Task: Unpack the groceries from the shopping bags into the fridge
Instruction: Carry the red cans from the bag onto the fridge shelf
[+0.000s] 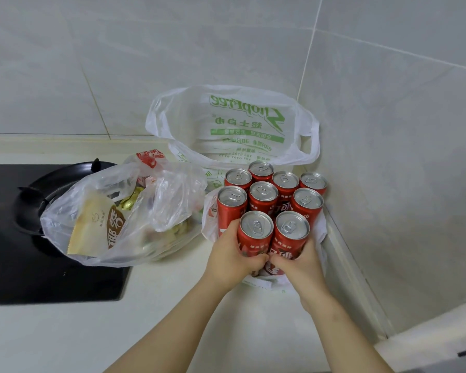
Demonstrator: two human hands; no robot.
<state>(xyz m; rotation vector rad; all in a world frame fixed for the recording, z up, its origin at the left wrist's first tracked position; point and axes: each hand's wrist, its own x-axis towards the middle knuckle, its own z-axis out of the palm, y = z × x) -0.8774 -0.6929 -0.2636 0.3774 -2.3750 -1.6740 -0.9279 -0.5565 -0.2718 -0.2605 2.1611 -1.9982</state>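
Several red soda cans [264,196] stand upright in a cluster on a flattened white plastic bag [322,227] in the counter's corner. My left hand [233,254] grips the front left can [254,232]. My right hand [299,261] grips the front right can [291,232]. The fingers of both hands meet in front of these two cans. A white shopping bag with green print [242,125] stands open behind the cans. A clear plastic bag [119,211] with a beige packet and wrapped snacks lies to the left.
A black gas hob [24,265] with a burner grate sits at the left, and the clear bag lies partly over it. The cream counter [159,305] runs along the front. Grey tiled walls close off the back and right, meeting at the corner behind the bags.
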